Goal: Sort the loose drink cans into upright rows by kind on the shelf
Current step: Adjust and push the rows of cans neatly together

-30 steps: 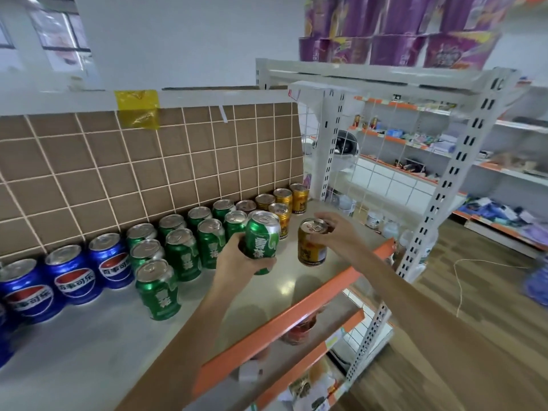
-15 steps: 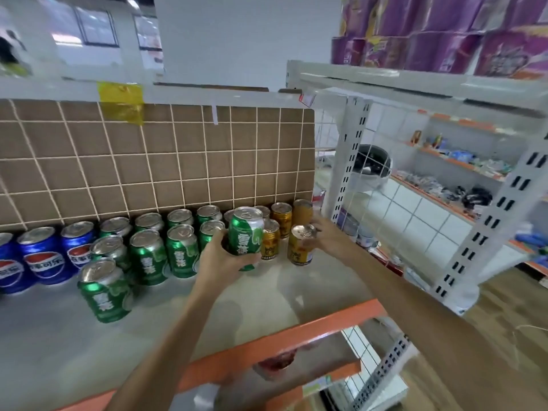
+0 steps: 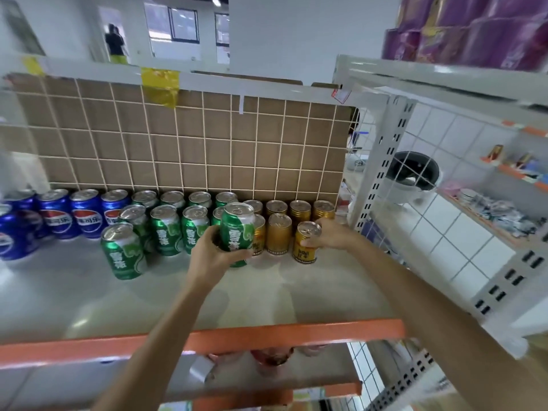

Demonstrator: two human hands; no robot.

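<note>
Honestly, both grips look right: left hand (image 3: pixel 218 256) wraps the green can (image 3: pixel 236 234) mid-body, right hand (image 3: pixel 329 237) pinches the gold can (image 3: pixel 305 243) near the shelf's (image 3: pixel 296 295) back-right corner. Probably slick, rigid, full-ish.

Place: shop, retail aisle
Signs: white metal shelf (image 3: pixel 267 292) w/ orange edge strip (image 3: pixel 296 333); drink cans (image 3: pixel 166 229) in rows; purple packs (image 3: pixel 474 28) on top; stocked side shelves (image 3: pixel 504 215)

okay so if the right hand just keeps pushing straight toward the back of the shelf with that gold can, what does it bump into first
Probably the gold cans in the back row. The right hand holds the gold can just in front of them, and the brown grid backing stands behind. Depth is hard to judge.
</note>
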